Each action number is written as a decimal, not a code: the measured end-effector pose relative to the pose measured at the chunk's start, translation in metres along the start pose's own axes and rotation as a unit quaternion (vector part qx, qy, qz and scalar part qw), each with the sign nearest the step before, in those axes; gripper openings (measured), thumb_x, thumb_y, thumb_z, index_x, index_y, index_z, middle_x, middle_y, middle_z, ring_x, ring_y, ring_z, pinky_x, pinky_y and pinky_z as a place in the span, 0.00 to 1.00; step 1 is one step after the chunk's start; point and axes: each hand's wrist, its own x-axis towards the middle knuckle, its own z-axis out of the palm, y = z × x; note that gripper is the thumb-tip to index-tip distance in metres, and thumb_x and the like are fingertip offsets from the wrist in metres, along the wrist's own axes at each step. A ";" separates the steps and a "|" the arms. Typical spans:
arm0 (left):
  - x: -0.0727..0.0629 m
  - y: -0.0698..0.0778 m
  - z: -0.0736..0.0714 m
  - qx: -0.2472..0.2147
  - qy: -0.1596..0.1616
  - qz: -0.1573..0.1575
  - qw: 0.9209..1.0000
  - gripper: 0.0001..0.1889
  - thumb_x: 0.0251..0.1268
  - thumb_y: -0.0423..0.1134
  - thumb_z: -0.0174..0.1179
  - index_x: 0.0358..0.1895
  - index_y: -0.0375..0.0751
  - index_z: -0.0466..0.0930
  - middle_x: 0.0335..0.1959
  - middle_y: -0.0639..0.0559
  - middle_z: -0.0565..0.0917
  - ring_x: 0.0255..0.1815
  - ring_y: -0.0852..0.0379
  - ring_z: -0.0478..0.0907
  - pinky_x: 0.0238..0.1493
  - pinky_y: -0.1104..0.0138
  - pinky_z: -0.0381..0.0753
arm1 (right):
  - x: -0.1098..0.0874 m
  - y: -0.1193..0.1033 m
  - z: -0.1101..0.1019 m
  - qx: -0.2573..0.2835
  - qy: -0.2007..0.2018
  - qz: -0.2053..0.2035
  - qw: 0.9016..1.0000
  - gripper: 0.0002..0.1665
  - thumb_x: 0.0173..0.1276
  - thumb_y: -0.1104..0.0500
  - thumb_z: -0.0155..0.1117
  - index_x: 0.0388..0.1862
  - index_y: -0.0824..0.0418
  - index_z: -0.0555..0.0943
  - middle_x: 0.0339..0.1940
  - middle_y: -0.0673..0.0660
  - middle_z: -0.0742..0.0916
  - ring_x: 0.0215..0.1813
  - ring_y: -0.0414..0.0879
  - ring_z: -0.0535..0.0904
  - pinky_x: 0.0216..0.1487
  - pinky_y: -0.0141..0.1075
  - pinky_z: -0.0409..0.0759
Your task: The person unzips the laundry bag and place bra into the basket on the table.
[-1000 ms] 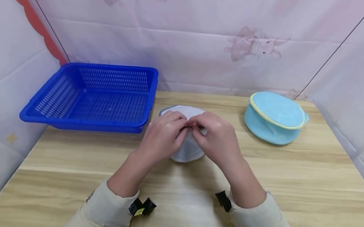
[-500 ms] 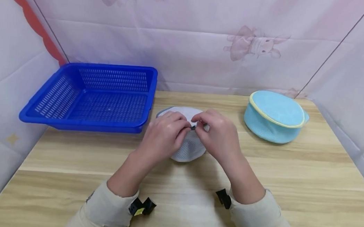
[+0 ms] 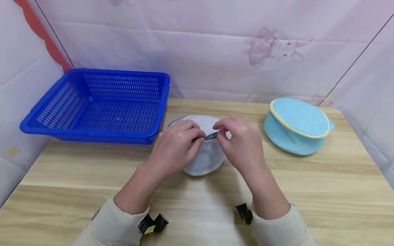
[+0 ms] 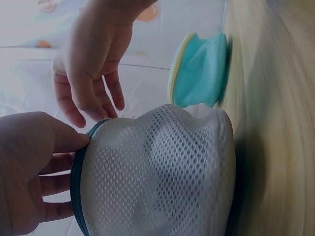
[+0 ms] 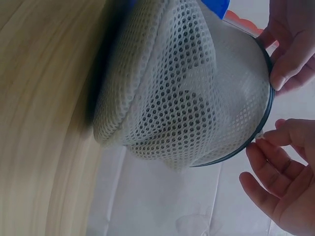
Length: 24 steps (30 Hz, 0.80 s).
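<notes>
A white mesh laundry bag (image 3: pixel 204 162) with a dark zipper edge (image 5: pixel 269 98) stands on the table in front of me. With thumb and fingertips my left hand (image 3: pixel 179 142) pinches the bag's edge on its near side. My right hand (image 3: pixel 241 142) is just to the right along the same edge, its thumb and forefinger pinching a small pale zipper pull (image 5: pixel 259 135). Between the hands a short dark length of zipper shows. In the left wrist view, the left thumb (image 4: pixel 74 139) lies against the dark edge.
A blue slotted plastic basket (image 3: pixel 115 134) stands at the back left. At the back right is a light blue mesh bag (image 3: pixel 298 120) with yellow trim. The wooden table (image 3: pixel 197 221) meets printed cloth walls (image 3: pixel 204 63) behind and on both sides.
My right hand has moved a little to the right, away from the left hand, and more of the dark zipper edge shows between them. My left hand keeps its grip, nearly still.
</notes>
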 end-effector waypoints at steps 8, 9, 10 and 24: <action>0.000 0.000 0.003 -0.001 -0.001 0.007 1.000 0.05 0.64 0.36 0.63 0.35 0.41 0.88 0.35 0.53 0.84 0.37 0.56 0.79 0.37 0.64 0.81 | -0.003 -0.014 0.002 0.029 -0.001 -0.043 0.999 0.11 0.56 0.72 0.65 0.31 0.59 0.87 0.27 0.52 0.86 0.28 0.45 0.80 0.28 0.35 0.78; 0.000 0.000 0.003 0.001 0.000 0.007 1.000 0.05 0.64 0.36 0.63 0.34 0.41 0.88 0.35 0.53 0.84 0.37 0.56 0.79 0.37 0.64 0.81 | -0.003 -0.015 0.003 0.033 -0.001 -0.048 0.998 0.11 0.56 0.73 0.65 0.31 0.59 0.87 0.27 0.52 0.85 0.27 0.45 0.79 0.27 0.34 0.77; -0.001 0.000 0.003 0.003 0.001 0.007 1.000 0.04 0.63 0.36 0.64 0.34 0.41 0.87 0.35 0.53 0.84 0.37 0.55 0.79 0.36 0.63 0.81 | -0.004 -0.017 0.003 0.035 -0.002 -0.053 0.998 0.11 0.56 0.72 0.65 0.31 0.58 0.88 0.26 0.51 0.85 0.26 0.44 0.78 0.27 0.33 0.76; -0.003 -0.003 0.004 0.019 0.004 0.024 1.000 0.03 0.63 0.33 0.63 0.33 0.40 0.86 0.34 0.54 0.83 0.39 0.54 0.80 0.36 0.61 0.81 | -0.006 -0.016 0.008 0.041 -0.012 -0.045 0.998 0.10 0.55 0.71 0.68 0.31 0.58 0.87 0.28 0.51 0.85 0.26 0.44 0.79 0.27 0.33 0.76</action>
